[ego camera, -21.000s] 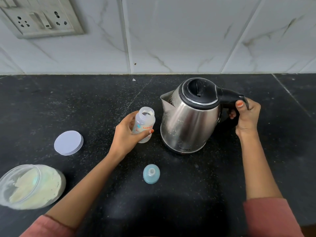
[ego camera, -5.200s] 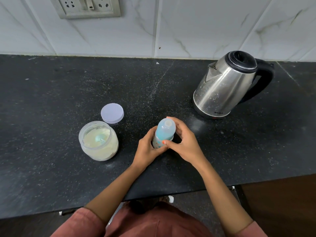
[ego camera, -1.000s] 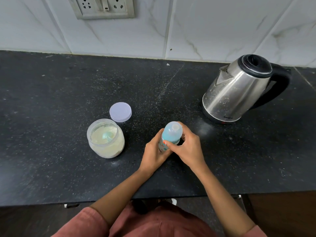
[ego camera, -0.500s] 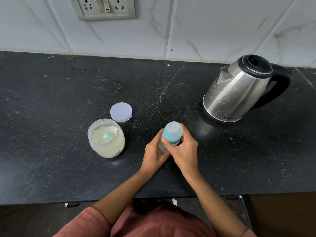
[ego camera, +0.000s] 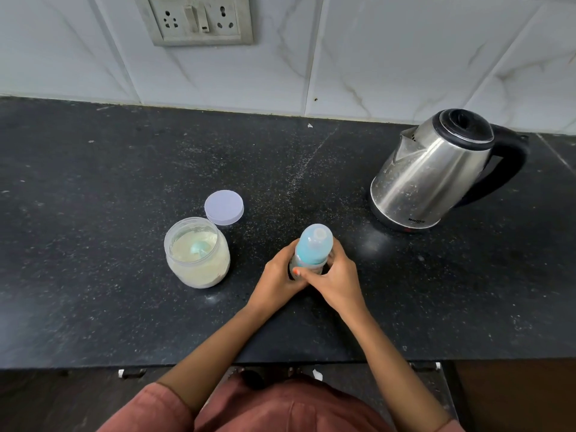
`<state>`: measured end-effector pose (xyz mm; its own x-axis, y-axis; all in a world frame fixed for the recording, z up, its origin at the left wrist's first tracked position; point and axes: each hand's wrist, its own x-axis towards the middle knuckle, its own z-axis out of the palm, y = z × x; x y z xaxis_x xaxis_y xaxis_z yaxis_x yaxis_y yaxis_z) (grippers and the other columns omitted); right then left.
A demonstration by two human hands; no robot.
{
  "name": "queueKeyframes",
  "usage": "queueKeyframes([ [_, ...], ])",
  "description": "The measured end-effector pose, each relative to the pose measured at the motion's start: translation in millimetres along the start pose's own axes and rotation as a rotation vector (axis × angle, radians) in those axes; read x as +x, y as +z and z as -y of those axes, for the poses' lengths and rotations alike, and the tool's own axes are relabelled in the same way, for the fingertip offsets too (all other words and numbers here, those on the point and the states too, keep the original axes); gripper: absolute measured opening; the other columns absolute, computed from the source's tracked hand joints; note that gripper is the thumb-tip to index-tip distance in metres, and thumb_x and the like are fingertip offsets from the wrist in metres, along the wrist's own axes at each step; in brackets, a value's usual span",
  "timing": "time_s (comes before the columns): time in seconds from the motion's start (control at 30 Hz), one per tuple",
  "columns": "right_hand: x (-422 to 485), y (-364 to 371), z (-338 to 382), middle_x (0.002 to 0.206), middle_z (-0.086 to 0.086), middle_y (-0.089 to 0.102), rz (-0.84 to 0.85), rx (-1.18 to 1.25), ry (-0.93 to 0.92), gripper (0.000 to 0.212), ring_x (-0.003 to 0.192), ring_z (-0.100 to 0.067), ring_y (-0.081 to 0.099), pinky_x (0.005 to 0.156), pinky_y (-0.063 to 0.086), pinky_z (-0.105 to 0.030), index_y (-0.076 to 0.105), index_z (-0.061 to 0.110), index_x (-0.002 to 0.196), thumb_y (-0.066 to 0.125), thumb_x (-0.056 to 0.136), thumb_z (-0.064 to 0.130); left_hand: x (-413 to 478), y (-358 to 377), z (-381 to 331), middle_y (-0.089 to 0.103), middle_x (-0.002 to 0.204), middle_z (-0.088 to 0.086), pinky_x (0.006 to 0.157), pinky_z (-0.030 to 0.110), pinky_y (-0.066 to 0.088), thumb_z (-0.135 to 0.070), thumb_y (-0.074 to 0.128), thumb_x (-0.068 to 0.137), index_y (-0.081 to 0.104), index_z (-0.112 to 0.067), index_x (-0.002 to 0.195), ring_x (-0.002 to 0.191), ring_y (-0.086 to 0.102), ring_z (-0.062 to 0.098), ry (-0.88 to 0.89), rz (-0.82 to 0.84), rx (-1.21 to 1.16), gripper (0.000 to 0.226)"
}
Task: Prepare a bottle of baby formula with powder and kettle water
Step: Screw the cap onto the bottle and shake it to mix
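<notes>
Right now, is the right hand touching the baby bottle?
Touching. The head view shows the right hand with its fingers and thumb curled round the body of the baby bottle, with no gap between them.

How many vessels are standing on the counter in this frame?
3: the powder jar at left; the baby bottle in the middle, gripped by the left hand and right hand; the kettle at right. None seems hidden.

Black counter [ego camera: 93, 182]: kettle [ego camera: 427, 179]; jar [ego camera: 198, 254]; lid [ego camera: 223, 207]
</notes>
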<state>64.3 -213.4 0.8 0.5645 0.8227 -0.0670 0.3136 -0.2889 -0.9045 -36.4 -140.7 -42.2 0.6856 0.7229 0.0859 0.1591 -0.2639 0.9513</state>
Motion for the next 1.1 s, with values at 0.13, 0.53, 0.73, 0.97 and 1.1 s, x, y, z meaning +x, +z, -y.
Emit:
queueKeyframes([
  [0.13, 2.9, 3.5, -4.8, 0.100, 0.006, 0.061, 0.007, 0.009, 0.032, 0.060, 0.090, -0.003, 0.057, 0.068, 0.041, 0.001, 0.055, 0.013, 0.115, 0.083, 0.062, 0.011, -5.3, -9.4, 14.0, 0.051, 0.133, -0.002, 0.101, 0.023, 0.037, -0.024, 0.076, 0.072, 0.038, -0.018, 0.136, 0.122, 0.046, 0.008, -0.034, 0.071, 0.169, 0.075],
  [0.53, 15.3, -41.2, 12.6, 0.097, 0.000, 0.064, -0.152, 0.866, 0.446, 0.013, 0.089, -0.012, 0.061, 0.071, 0.054, -0.029, 0.056, 0.018, 0.098, 0.058, 0.085, 0.013, 14.5, -22.0, 28.3, 0.034, 0.145, 0.017, 0.110, 0.039, 0.005, -0.041, 0.036, 0.091, 0.035, -0.001, 0.137, 0.136, 0.027, 0.031, -0.023, 0.022, 0.796, 0.061],
  [0.73, 13.7, -48.9, 16.7, 0.105, -0.005, 0.067, -0.072, 1.186, 0.546, 0.030, 0.097, -0.019, 0.064, 0.066, 0.059, -0.031, 0.055, 0.020, 0.111, 0.055, 0.084, 0.033, 24.3, -16.0, 35.0, 0.040, 0.142, 0.015, 0.107, 0.047, 0.014, -0.043, 0.022, 0.091, 0.042, -0.001, 0.133, 0.132, 0.036, 0.031, -0.052, -0.008, 0.959, 0.063],
  [0.97, 10.6, -45.7, 19.1, 0.102, -0.012, 0.066, 0.035, 1.280, 0.687, 0.053, 0.081, -0.022, 0.070, 0.057, 0.059, -0.028, 0.056, 0.011, 0.110, 0.061, 0.069, 0.045, 24.4, -15.6, 38.2, 0.027, 0.149, 0.011, 0.110, 0.041, 0.007, -0.045, 0.011, 0.091, 0.027, -0.006, 0.141, 0.138, 0.025, 0.026, -0.050, -0.015, 0.979, 0.065],
  [1.1, 5.0, -40.1, 22.1, 0.094, -0.001, 0.068, -0.046, 0.962, 0.495, 0.012, 0.088, -0.013, 0.065, 0.070, 0.057, -0.032, 0.059, 0.020, 0.097, 0.059, 0.085, 0.021, 23.8, -15.0, 39.8, 0.024, 0.150, 0.009, 0.110, 0.038, 0.005, -0.045, 0.009, 0.090, 0.025, -0.007, 0.142, 0.139, 0.021, 0.025, -0.049, -0.014, 0.986, 0.066],
])
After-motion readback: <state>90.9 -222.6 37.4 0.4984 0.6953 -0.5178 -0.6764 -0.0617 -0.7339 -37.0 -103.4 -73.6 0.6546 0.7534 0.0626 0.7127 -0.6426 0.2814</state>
